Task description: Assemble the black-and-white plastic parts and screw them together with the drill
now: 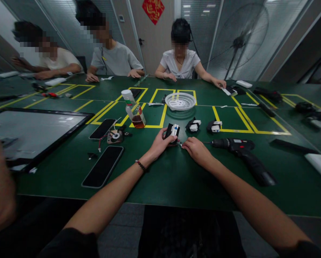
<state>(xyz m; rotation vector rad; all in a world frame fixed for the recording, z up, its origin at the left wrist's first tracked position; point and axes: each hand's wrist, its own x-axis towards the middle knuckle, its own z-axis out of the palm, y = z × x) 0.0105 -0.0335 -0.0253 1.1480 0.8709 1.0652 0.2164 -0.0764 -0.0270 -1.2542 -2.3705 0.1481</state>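
Near the middle of the green table (149, 175), my left hand (161, 142) is closed around a small black part with a white label (175, 129). My right hand (196, 149) is just to its right, thumb and fingers pinched together at a tiny shiny piece (181, 144) by the part's lower corner. The exact kind of that piece is too small to make out. Two black parts with white pieces, one (193, 125) just beyond my hands and another (214, 125) farther right, stand on the table. A black cordless drill (242, 150) lies right of my right hand, its bit pointing left.
Left of my hands are a large phone (103, 167), a smaller phone (103, 129), a small motor-like part with wires (114, 136) and a bottle of brown liquid (135, 109). A white basket (180, 101) stands beyond. A large framed panel (42, 132) lies far left. Several people sit around.
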